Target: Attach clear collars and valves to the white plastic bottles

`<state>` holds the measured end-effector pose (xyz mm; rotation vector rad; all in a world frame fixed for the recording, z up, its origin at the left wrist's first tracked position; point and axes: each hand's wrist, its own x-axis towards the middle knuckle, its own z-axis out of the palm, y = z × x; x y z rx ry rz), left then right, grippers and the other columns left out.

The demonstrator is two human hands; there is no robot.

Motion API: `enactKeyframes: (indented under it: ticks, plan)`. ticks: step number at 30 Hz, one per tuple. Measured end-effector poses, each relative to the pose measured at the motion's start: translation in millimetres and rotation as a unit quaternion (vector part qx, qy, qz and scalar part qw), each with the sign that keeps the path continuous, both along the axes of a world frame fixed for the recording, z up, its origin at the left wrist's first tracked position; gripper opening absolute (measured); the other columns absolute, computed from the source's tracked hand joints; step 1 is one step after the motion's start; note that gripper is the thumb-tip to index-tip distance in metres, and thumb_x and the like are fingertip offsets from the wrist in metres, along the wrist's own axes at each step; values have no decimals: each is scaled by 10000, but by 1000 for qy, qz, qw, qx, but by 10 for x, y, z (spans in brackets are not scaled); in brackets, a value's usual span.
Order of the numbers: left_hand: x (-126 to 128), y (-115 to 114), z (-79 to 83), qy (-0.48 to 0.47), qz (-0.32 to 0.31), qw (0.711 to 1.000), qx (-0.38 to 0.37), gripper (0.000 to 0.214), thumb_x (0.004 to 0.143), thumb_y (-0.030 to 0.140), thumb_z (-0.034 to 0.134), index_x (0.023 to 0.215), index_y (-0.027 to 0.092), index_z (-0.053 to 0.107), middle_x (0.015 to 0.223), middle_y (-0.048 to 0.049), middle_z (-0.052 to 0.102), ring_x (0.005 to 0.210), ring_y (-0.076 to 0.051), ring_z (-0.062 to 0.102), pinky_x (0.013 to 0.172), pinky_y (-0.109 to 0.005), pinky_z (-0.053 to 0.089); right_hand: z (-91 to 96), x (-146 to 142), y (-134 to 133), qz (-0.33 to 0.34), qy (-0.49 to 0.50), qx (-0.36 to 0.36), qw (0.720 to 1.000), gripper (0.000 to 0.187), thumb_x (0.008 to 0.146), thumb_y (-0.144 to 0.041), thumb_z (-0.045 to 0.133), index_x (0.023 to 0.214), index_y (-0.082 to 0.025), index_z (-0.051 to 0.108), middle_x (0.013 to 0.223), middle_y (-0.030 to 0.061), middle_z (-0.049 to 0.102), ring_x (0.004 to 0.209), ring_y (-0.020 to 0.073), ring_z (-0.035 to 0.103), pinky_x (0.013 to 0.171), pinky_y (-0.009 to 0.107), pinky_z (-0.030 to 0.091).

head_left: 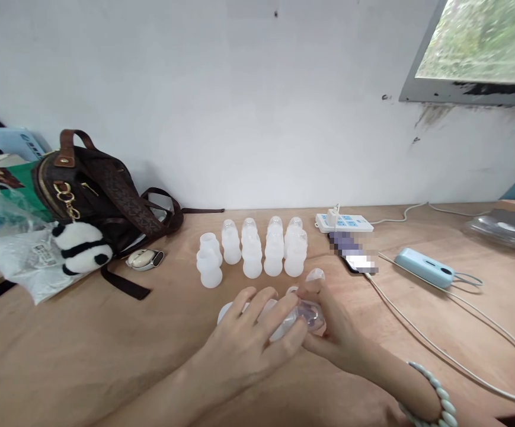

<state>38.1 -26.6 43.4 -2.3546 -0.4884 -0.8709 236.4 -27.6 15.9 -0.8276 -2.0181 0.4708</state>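
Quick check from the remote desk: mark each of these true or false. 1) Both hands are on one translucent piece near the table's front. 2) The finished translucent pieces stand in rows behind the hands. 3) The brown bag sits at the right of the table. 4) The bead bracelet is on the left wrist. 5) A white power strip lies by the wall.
1) True: the left hand and right hand both grip the translucent piece.
2) True: the standing pieces are in rows.
3) False: the brown bag is at the left.
4) False: the bead bracelet is on the right wrist.
5) True: the power strip lies there.
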Motion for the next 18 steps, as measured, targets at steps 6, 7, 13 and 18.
enactKeyframes:
  ticks: [6,7,13,18]
  plan:
    - [-100,-27,-42,4,89,996,-30,211,971,164,425,1096,86,576,951,-119,739,740,-235,690,670,-376,527,-81,38,-9,-19,34,-149,988,226,880,-357,603,985,-243,438,817,-1,537,618,145,463,551,268,368]
    - [-127,-31,-31,6,94,994,-48,236,983,171,382,1098,82,568,884,-110,735,695,-227,685,620,-359,527,-82,51,-14,-17,42,-166,985,227,880,-366,602,975,-242,438,827,2,535,624,143,453,557,268,363]
    - [-236,-109,55,-2,59,987,-146,328,1025,280,310,1213,83,492,847,-95,712,678,-225,683,562,-335,544,136,128,-68,29,81,-213,973,232,882,-405,619,915,-233,467,789,-22,487,610,120,410,534,244,321]
    - [-215,-141,138,-110,8,945,-308,395,958,407,522,1284,194,455,1001,-69,720,791,-216,691,667,-325,572,414,50,-95,48,140,-208,967,293,858,-480,648,892,-231,500,749,-28,486,583,113,419,497,233,325]
